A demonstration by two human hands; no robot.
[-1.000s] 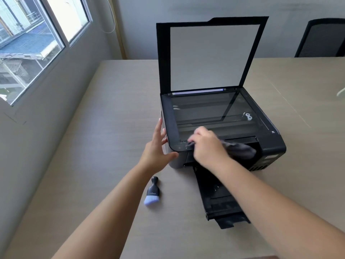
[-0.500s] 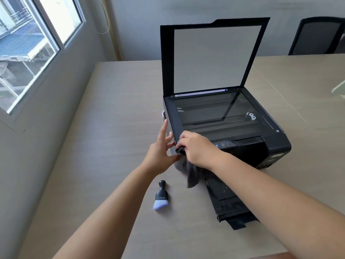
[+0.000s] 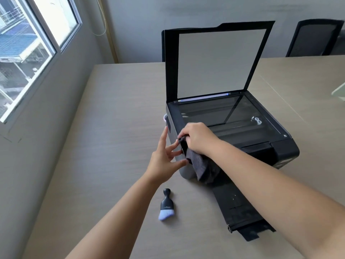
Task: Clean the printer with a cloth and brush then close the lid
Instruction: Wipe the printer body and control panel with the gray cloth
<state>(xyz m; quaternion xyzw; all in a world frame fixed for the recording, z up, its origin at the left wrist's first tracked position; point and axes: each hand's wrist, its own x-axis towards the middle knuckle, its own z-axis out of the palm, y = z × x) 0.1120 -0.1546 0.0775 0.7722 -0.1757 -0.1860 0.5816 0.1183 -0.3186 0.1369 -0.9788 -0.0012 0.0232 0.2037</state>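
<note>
A black printer (image 3: 280,146) stands on the table with its lid (image 3: 216,60) raised upright over the scanner glass (image 3: 224,113). My right hand (image 3: 197,137) grips a dark grey cloth (image 3: 201,165) at the printer's front left corner, and the cloth hangs down the front. My left hand (image 3: 164,157) is beside that corner with fingers spread, its fingertips touching the printer's grey side and the cloth's edge. A small black brush (image 3: 166,204) with pale bristles lies on the table in front of the printer, to the left of the extended output tray (image 3: 239,212).
The beige table (image 3: 112,137) runs along a grey wall with a window (image 3: 28,53) on the left. A black office chair (image 3: 313,38) stands behind the table at the far right. A pale object (image 3: 338,92) shows at the right edge.
My right hand has drawn the cloth leftwards along the printer's front edge to the left corner, where it now hangs down. My left hand stayed at that corner with fingers spread wider.
</note>
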